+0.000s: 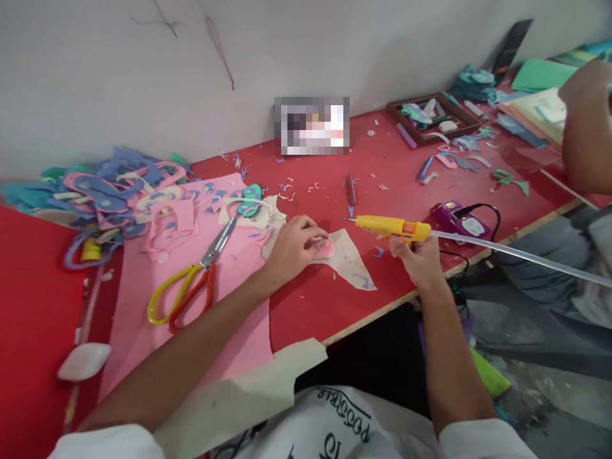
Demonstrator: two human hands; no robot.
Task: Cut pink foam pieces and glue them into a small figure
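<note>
My right hand (pixel 421 258) is wrapped round the handle of a yellow hot glue gun (pixel 392 227), its nozzle pointing left. A long clear glue stick (pixel 516 256) runs out of the gun's back end. My left hand (pixel 300 247) rests on the table with bent fingers on a small rounded pink foam piece (pixel 325 248), partly hidden under them. Beneath that piece lies an off-white scrap sheet (pixel 354 258). Left of my hand, scissors (pixel 209 258) with one yellow and one orange handle lie on a pink foam sheet (pixel 239 306).
Blue and pink foam cutouts (pixel 112 191) are heaped at the left. A brown pen-like tool (pixel 352 189) lies ahead. A purple box (pixel 459 220) with a black cable sits right. Behind are a wooden tray (pixel 421 135) and a propped, blurred screen (pixel 312 150). Another person's arm (pixel 586 137) reaches in.
</note>
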